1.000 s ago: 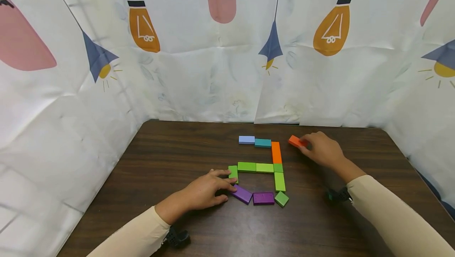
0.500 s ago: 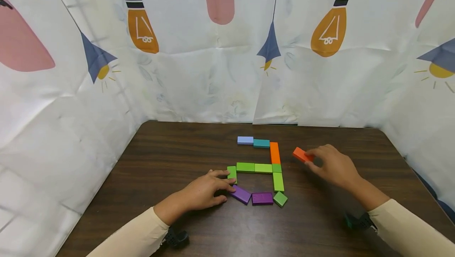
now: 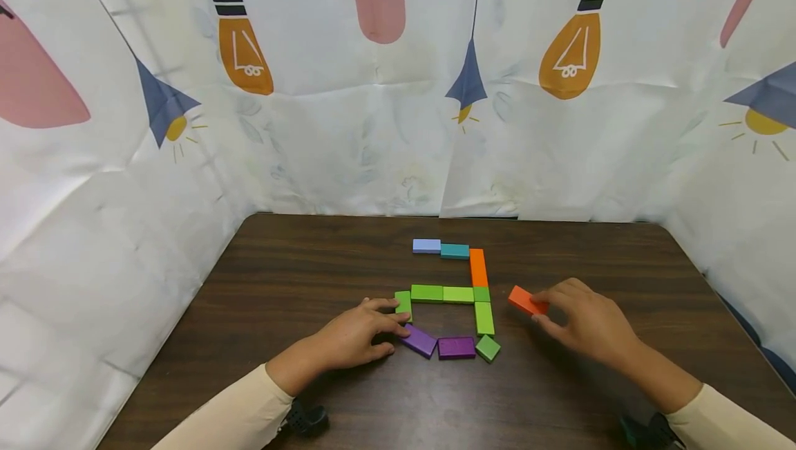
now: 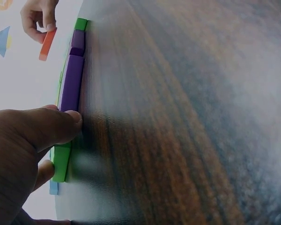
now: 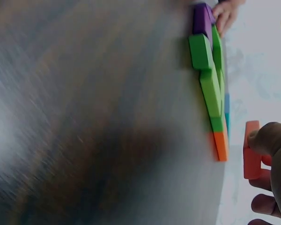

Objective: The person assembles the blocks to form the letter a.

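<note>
My right hand (image 3: 587, 319) pinches an orange-red block (image 3: 527, 300) between thumb and fingers, right of the block figure. In the right wrist view this block (image 5: 252, 152) appears lifted off the table. My left hand (image 3: 357, 332) rests at the figure's lower left, fingers relaxed. Its fingertips touch an upright green block (image 3: 403, 305) and the end of a slanted purple block (image 3: 419, 341). A darker purple block (image 3: 457, 348) and a turned small green block (image 3: 488, 348) continue the bottom row; the left wrist view shows the purple blocks (image 4: 72, 84) edge-on.
Light green blocks (image 3: 426, 293) form the middle row, with another (image 3: 484, 319) down the right side. An orange block (image 3: 478, 267) stands above, joined to teal (image 3: 455, 251) and pale blue (image 3: 426, 246) blocks. The dark wooden table (image 3: 298, 263) meets a printed curtain (image 3: 373, 139) behind.
My right hand, holding the orange-red block, has moved toward me from the upper right, now level with the middle of the figure. My left hand stays in place.
</note>
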`<state>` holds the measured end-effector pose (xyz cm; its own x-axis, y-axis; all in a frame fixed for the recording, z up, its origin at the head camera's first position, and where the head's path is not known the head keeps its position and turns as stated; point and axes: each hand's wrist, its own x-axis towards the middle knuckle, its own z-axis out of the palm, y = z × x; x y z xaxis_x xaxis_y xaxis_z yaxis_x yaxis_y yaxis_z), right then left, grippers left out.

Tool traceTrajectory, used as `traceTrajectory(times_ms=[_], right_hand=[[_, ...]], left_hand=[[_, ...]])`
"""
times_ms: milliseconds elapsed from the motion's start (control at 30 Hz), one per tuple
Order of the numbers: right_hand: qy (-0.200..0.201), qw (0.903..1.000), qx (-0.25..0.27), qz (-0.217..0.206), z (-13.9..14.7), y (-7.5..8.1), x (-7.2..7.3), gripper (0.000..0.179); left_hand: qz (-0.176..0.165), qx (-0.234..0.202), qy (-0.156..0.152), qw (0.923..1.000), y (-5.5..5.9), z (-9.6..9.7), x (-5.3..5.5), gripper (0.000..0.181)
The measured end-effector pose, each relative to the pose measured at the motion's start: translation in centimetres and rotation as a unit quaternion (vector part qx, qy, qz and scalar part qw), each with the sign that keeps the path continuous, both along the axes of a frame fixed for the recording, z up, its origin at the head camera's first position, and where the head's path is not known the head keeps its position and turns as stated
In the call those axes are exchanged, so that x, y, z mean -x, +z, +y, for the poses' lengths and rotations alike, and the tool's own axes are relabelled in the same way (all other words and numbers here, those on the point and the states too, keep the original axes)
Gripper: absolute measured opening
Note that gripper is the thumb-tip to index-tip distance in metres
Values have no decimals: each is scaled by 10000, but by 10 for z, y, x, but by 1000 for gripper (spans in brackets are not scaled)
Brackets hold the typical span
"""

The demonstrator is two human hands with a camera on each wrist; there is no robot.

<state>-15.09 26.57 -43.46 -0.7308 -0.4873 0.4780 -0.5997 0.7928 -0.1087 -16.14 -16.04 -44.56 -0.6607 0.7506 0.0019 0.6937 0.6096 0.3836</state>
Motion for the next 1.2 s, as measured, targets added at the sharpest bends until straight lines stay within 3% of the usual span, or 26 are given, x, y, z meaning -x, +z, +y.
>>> traceTrajectory(times_ms=[833,1200], right_hand=[[804,9959,-49,-413,-15,-14,-49,25],[746,9959,-80,-497,-18,-24,-58,25]], left_hand=[[39,16,-27,10000,0,0,-1,33],[48,-15,-1,10000,-1,0,-1,33]])
